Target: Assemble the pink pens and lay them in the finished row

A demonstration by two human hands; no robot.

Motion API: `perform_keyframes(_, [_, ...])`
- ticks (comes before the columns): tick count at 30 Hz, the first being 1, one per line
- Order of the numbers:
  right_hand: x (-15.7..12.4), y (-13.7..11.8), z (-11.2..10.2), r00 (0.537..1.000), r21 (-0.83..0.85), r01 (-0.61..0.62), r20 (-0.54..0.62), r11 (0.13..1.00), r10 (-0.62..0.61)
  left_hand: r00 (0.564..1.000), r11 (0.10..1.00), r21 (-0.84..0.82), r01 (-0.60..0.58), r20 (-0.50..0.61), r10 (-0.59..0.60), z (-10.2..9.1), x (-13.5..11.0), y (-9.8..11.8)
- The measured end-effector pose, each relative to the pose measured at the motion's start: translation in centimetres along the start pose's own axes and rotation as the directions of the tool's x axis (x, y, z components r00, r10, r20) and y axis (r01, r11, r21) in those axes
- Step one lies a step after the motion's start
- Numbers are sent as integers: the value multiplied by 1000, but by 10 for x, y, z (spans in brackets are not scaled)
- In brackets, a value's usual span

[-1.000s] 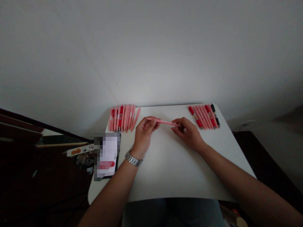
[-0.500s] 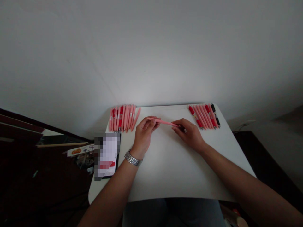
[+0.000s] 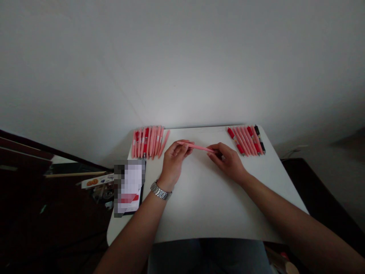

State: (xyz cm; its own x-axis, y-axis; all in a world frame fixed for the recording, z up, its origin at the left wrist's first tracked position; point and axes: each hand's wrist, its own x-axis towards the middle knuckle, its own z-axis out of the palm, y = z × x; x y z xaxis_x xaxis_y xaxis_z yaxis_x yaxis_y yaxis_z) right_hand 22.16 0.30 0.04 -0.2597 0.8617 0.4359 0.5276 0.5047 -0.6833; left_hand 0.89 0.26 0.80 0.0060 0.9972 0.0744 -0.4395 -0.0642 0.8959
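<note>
A pink pen (image 3: 199,147) lies level between my two hands, above the middle of the white table (image 3: 211,205). My left hand (image 3: 175,156) pinches its left end between thumb and fingers. The fingers of my right hand (image 3: 226,160) close round its right end, whose tip they partly hide. To the left is a row of pens (image 3: 151,142), mostly pink with some red among them. On the right lies a second row of pens (image 3: 246,140), pink and red, with a black pen (image 3: 260,139) at its outer side.
A phone or tablet (image 3: 131,190), its screen blurred out, lies on the table's left side. Behind the table rises a pale wall (image 3: 182,68). Left of the table are a printed strip (image 3: 97,181) and dark clutter on a lower level.
</note>
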Motion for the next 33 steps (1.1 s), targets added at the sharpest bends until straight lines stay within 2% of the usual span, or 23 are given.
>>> perform_keyframes(10, [0,1,0,999,38,-17,-43,999,18,1000,1000,14,-8,-3,8,-3,1,-2])
perform_keyframes(18, [0,6,-2,987,218,-134,-54,967,149,1000,995,97,6,19,-8,-6,1,-5])
perform_keyframes(27, [4,3,-3,965,522,-196,-48,830,259,983,941,339,-13,175,-49,-2,-3,3])
perform_keyframes(33, [6,4,-1,957,630,-203,-33,749,287,918,924,378,63,341,-202,-2,-7,1])
